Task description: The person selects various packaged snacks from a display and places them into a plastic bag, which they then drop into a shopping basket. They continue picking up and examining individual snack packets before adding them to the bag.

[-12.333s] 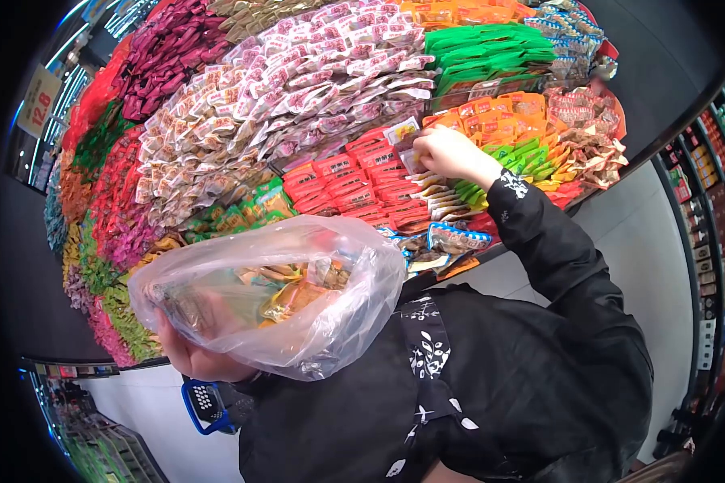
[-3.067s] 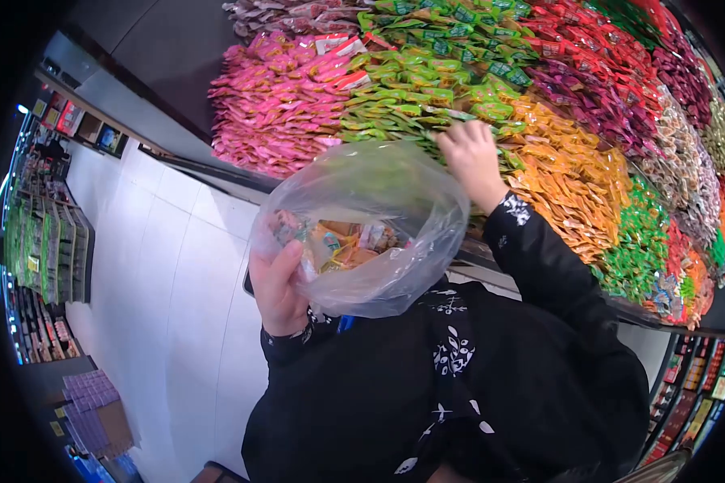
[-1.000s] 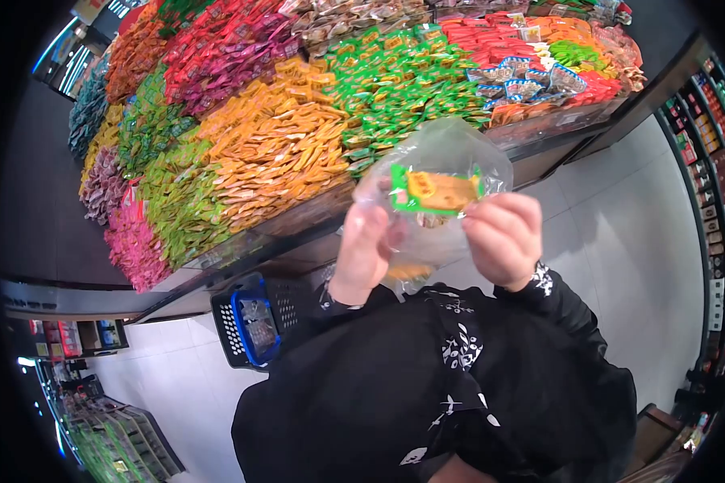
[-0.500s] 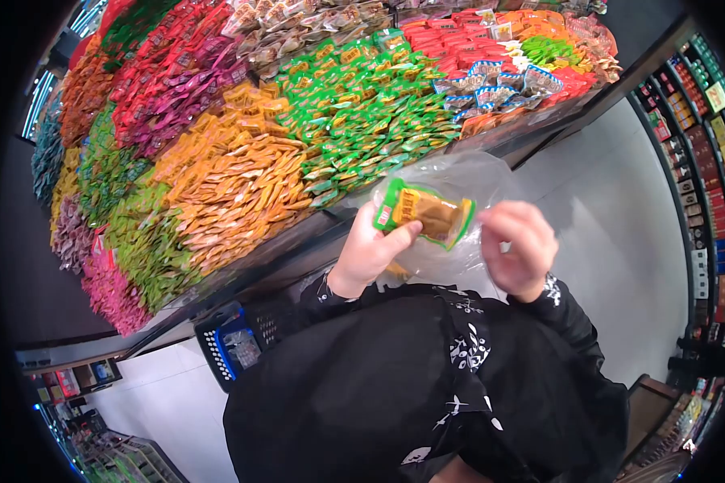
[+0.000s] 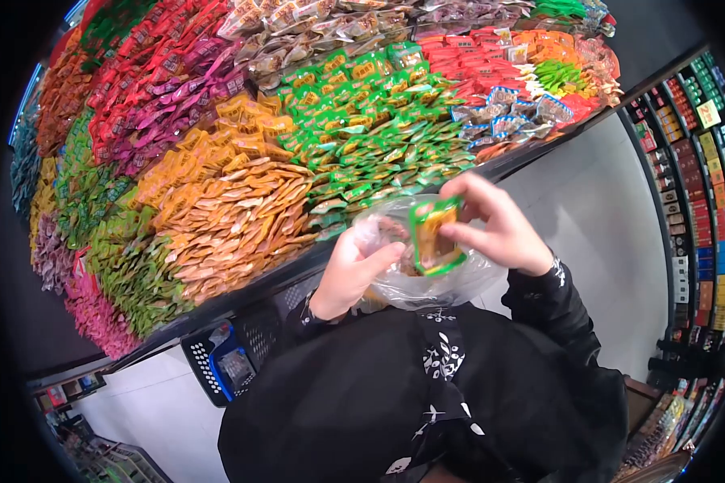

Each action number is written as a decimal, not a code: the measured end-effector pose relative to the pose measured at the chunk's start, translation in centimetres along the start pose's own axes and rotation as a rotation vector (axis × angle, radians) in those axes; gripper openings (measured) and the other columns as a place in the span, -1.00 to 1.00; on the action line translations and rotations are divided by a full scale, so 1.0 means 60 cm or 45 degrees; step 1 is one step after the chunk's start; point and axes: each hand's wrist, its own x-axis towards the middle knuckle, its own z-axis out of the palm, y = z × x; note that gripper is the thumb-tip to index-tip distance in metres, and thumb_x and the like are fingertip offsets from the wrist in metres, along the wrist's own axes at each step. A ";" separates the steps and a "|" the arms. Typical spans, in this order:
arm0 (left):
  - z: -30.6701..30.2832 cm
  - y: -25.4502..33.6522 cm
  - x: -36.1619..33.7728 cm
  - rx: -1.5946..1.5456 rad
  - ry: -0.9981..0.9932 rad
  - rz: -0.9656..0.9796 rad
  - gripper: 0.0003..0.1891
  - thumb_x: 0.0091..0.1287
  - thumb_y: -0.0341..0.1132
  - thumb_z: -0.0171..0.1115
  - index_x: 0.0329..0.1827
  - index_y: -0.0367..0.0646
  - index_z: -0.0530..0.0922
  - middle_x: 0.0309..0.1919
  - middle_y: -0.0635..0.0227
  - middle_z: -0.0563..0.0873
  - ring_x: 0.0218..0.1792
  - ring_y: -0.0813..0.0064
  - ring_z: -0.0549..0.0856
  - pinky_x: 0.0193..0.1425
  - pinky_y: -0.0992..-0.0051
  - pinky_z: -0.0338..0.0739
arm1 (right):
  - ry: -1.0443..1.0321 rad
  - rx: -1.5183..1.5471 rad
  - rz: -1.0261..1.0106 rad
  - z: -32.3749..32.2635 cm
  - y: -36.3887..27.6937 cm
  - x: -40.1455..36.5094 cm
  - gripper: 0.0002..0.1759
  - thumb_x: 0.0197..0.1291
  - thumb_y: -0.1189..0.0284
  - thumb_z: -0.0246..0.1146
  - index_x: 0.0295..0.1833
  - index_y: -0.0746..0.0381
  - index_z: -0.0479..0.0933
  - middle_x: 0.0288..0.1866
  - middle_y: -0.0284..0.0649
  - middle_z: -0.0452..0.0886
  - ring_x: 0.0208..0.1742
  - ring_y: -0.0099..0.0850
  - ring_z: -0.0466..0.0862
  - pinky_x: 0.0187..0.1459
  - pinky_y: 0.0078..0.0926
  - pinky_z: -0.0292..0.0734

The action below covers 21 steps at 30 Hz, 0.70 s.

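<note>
My right hand (image 5: 499, 227) pinches a small green-and-yellow snack packet (image 5: 437, 237) between thumb and fingers. The packet is tilted nearly upright and slightly blurred, over the mouth of a clear plastic bag (image 5: 427, 291). My left hand (image 5: 353, 270) grips the bag's rim on its left side, thumb pointing toward the packet. Some brownish contents show dimly through the bag beside my left fingers; their kind cannot be made out.
A sloped display holds heaps of wrapped snacks, with green packets (image 5: 379, 129) ahead and orange packets (image 5: 234, 217) to the left. Its dark front edge (image 5: 242, 294) runs before me. A blue-and-black basket (image 5: 217, 362) sits lower left. Stocked shelves (image 5: 705, 209) stand at right.
The snack packet has passed from my left hand to my right hand and turned more upright. My left hand now holds the bag, which is gathered open below the packet.
</note>
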 end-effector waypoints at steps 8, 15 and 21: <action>-0.032 -0.011 -0.013 -0.071 0.229 -0.029 -0.85 0.31 -0.42 0.12 -0.10 -0.23 0.49 -0.20 0.37 0.62 -0.27 0.70 0.55 -0.27 0.72 0.40 | 0.543 -0.225 -0.325 -0.049 0.084 0.187 -0.76 0.17 0.55 0.22 -0.06 0.27 0.39 -0.17 -0.19 0.58 -0.08 -0.37 0.65 -0.13 -0.49 0.52; -0.011 -0.016 -0.020 -0.301 0.516 0.230 -0.83 0.32 -0.48 0.07 -0.05 -0.27 0.47 -0.16 0.34 0.61 -0.22 0.67 0.55 -0.15 0.64 0.44 | 0.257 -0.863 -0.743 -0.043 0.143 0.255 -0.75 0.05 0.57 0.21 -0.11 0.20 0.46 -0.29 -0.19 0.58 -0.22 -0.18 0.58 -0.11 -0.29 0.45; 0.028 -0.019 -0.008 -0.459 0.653 0.353 -0.77 0.29 -0.52 0.01 0.01 -0.30 0.44 -0.12 0.28 0.57 -0.10 0.53 0.56 0.04 0.53 0.44 | 0.180 -1.131 -0.902 -0.046 0.184 0.272 -0.90 0.07 0.38 0.27 -0.30 0.16 0.55 -0.28 -0.26 0.52 -0.15 -0.27 0.51 0.00 -0.25 0.35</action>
